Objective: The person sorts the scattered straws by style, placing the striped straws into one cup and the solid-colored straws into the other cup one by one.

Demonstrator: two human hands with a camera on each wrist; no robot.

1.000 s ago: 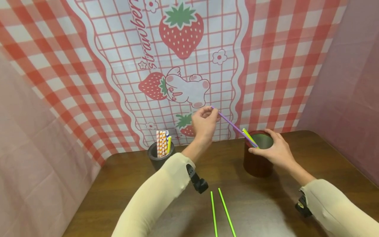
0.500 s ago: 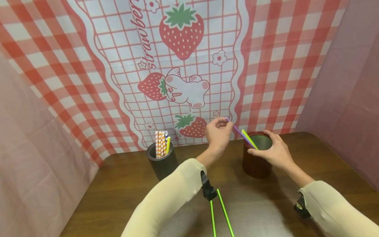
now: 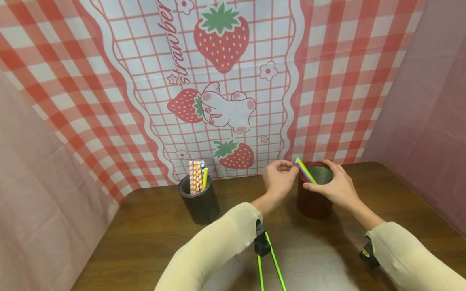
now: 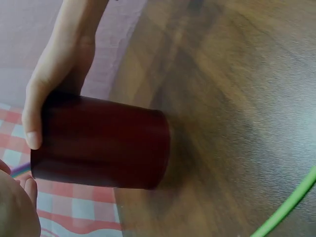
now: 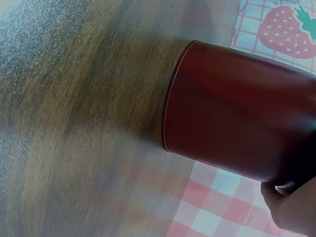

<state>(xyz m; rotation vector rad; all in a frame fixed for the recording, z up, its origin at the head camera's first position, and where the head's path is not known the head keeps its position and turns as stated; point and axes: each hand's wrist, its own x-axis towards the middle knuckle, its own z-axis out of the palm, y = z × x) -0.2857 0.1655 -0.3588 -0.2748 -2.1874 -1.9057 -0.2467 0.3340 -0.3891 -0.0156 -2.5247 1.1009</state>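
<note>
Pinching purple straw [image 3: 300,167] tip: left hand [image 3: 279,179], fingers curled, beside cup rim. Right hand [image 3: 333,186] grips red cup [image 3: 313,202], near bench's [image 3: 145,238] back edge; purple and yellow-green straws inside. Black cup [image 3: 199,202]: striped straws.

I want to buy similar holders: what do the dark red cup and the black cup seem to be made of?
The dark red cup looks like smooth metal or glossy plastic: a thin rolled base rim and a greyish, dully shining inside. The black cup looks matte, perhaps plastic or rubber, with a thick dull rim; neither is certain.
</note>
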